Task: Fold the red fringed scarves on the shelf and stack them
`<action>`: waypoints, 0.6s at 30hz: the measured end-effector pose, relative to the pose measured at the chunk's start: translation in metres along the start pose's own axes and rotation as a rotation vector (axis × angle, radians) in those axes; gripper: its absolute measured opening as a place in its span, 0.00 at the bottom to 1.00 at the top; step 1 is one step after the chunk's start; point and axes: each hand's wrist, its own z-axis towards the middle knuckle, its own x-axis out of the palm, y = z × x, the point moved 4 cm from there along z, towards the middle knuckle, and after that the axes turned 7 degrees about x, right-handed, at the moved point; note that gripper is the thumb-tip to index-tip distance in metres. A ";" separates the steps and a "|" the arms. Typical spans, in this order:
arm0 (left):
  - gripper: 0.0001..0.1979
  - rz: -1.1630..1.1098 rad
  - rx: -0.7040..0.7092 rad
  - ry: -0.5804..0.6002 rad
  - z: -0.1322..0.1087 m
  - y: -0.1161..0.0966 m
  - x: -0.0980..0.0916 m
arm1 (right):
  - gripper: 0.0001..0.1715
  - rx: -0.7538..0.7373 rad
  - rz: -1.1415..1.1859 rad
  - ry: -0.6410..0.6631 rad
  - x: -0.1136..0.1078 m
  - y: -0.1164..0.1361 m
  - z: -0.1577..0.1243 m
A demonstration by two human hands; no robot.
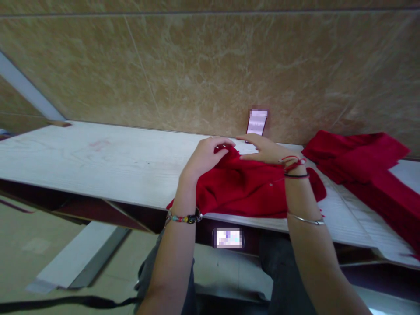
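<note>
A piece of red knit fabric (pixel 243 188) lies bunched and creased near the front edge of the white wood-grain table (pixel 131 162). At its far edge is my left hand (pixel 210 155), with curved fingers and the thumb apart; a raised fold of red shows in the gap between them. My right hand (pixel 265 148) faces it from the other side, thumb and fingers spread, with its thumb close to the fabric. Whether either palm presses on the cloth is hidden. Part of the fabric passes under my right forearm and comes out beyond it.
More red fabric (pixel 357 157) lies in a heap on the right, trailing toward the front edge. A lit phone (pixel 257 121) leans against the tan tiled wall (pixel 203 65). Another lit screen (pixel 228 238) is below the table edge, near my lap. A pale board (pixel 78 253) shows at lower left.
</note>
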 end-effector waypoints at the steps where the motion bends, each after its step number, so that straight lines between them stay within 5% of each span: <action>1: 0.12 -0.008 0.041 0.004 0.000 -0.005 0.001 | 0.24 -0.065 0.014 0.016 0.004 0.011 0.003; 4: 0.13 -0.005 0.064 0.015 -0.003 -0.009 0.000 | 0.16 -0.069 -0.001 0.025 0.009 0.022 0.010; 7: 0.18 0.030 -0.058 0.076 -0.011 -0.001 -0.002 | 0.15 0.161 -0.021 -0.142 -0.008 0.002 0.008; 13: 0.39 0.096 -0.197 0.566 -0.034 -0.008 0.019 | 0.17 0.814 -0.027 -0.780 -0.070 -0.094 -0.061; 16: 0.48 0.208 -0.191 0.707 -0.034 -0.021 0.040 | 0.17 1.022 -0.157 -0.905 -0.084 -0.140 -0.108; 18: 0.50 0.316 -0.223 0.759 -0.032 -0.024 0.055 | 0.16 1.063 -0.167 -0.790 -0.085 -0.160 -0.125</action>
